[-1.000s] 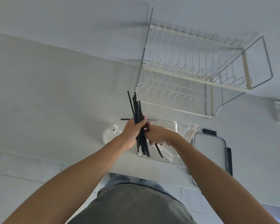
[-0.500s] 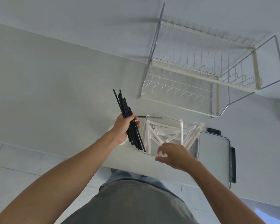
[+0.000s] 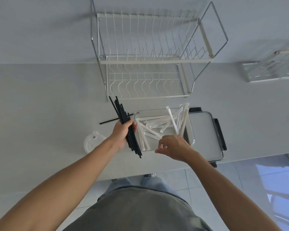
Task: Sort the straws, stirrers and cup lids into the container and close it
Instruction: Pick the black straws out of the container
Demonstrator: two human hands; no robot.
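Black stirrers [image 3: 123,120] bundled in left hand [image 3: 122,133], fingers wrapped round them, bundle tilted just left of clear container [image 3: 191,139]. White wrapped straws [image 3: 157,124] lie jumbled inside container, several leaning on its right wall. Right hand [image 3: 173,147] hovers over container's near edge, fingers loosely curled, holding nothing. One stray stirrer [image 3: 109,121] on worktop [image 3: 48,105]. Cup lid [image 3: 92,143] near left forearm. Container lid [image 3: 205,130] right of container. Dish rack [image 3: 148,52] behind.

Left hand [image 3: 122,133] clenched, right hand [image 3: 174,148] loose
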